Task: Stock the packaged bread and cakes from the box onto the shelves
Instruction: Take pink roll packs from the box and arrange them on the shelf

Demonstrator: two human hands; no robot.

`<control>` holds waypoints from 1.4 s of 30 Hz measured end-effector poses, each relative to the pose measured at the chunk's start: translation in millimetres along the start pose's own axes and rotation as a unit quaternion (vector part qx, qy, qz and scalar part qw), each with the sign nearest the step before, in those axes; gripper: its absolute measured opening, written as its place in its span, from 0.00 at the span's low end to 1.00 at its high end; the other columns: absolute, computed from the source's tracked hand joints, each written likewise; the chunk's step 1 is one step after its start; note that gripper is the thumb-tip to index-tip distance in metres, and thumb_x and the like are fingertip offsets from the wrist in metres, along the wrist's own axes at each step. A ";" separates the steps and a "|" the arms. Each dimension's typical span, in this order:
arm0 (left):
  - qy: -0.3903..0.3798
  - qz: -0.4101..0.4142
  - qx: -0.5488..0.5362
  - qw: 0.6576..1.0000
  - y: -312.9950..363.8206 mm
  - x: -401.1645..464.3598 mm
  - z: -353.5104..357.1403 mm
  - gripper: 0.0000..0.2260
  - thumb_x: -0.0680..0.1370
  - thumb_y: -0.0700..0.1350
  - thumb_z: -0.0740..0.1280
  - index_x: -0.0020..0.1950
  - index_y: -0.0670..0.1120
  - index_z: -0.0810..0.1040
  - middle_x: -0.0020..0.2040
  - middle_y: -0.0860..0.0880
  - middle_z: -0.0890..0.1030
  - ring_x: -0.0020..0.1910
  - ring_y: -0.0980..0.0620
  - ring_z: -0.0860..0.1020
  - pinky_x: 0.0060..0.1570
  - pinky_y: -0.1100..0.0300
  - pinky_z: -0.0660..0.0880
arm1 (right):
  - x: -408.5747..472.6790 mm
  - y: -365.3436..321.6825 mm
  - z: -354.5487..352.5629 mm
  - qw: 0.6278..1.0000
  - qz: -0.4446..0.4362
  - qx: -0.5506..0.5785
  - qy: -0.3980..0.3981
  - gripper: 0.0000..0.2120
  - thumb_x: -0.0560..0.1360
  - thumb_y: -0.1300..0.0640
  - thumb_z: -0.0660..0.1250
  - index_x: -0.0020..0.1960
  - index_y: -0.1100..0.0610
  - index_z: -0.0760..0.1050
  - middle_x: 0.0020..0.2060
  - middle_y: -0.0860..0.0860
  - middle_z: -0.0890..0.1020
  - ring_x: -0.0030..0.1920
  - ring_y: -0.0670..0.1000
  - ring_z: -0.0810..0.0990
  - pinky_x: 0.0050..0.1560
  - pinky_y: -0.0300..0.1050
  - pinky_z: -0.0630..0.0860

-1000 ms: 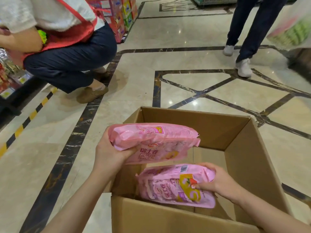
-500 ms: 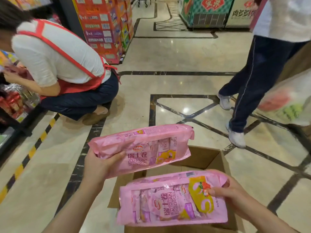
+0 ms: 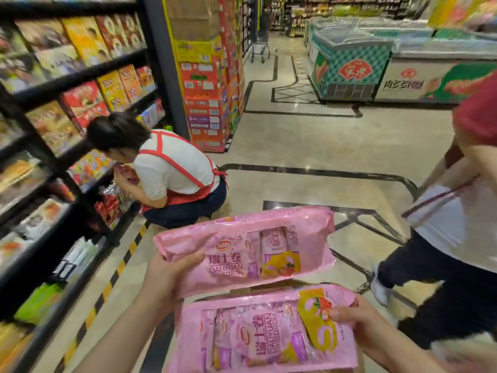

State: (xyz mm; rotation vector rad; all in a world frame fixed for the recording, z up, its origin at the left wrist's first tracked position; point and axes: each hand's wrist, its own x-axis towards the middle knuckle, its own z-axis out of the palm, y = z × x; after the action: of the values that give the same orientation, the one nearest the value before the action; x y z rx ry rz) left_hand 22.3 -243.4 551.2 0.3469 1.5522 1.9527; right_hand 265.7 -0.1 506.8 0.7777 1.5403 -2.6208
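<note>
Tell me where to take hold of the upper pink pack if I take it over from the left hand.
Take the upper pink pack at its free right end, coming from the right. The left hand grips the left end, thumb on top, so that side is taken. The pack lies long and flat, roughly level, so a grip with thumb above and fingers under the short edge probably suits it. Stay clear of the lower pink pack in the right hand.

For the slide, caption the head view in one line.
Left hand and right hand each hold a pink Swiss roll pack beside stocked shelves.

left hand [image 3: 168,275] and right hand [image 3: 357,319] both gripping (forearms extended).
</note>
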 end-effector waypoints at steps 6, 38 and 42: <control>0.037 0.048 -0.003 0.998 95.5 -56.4 -25.3 0.30 0.56 0.44 0.81 0.57 0.41 0.80 0.54 0.37 0.82 0.49 0.40 0.82 0.47 0.47 0.80 | -29.9 -57.1 78.1 0.998 -0.013 -0.035 -0.048 0.39 0.44 0.60 0.83 0.54 0.66 0.77 0.49 0.70 0.80 0.44 0.65 0.82 0.48 0.58 0.79; 0.558 0.269 -0.029 0.785 189.2 -588.9 -209.5 0.42 0.42 0.48 0.84 0.55 0.42 0.81 0.50 0.40 0.84 0.44 0.44 0.83 0.37 0.53 0.81 | -73.9 69.6 544.6 0.805 0.115 -0.193 -0.549 0.38 0.47 0.61 0.79 0.56 0.69 0.77 0.53 0.71 0.78 0.49 0.66 0.79 0.53 0.62 0.76; 0.599 0.303 -0.018 0.741 195.9 -666.3 -238.7 0.44 0.42 0.47 0.84 0.57 0.39 0.79 0.51 0.38 0.83 0.44 0.42 0.83 0.39 0.53 0.81 | -110.9 112.2 623.5 0.756 0.135 -0.183 -0.613 0.35 0.44 0.62 0.80 0.51 0.67 0.80 0.47 0.69 0.81 0.42 0.64 0.82 0.42 0.54 0.80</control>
State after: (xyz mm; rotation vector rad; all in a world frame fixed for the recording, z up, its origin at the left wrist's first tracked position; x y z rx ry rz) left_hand 350.0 -859.1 781.0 -0.7083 2.3166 2.9900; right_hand 133.7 -596.7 707.5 -0.6370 1.2041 -1.7068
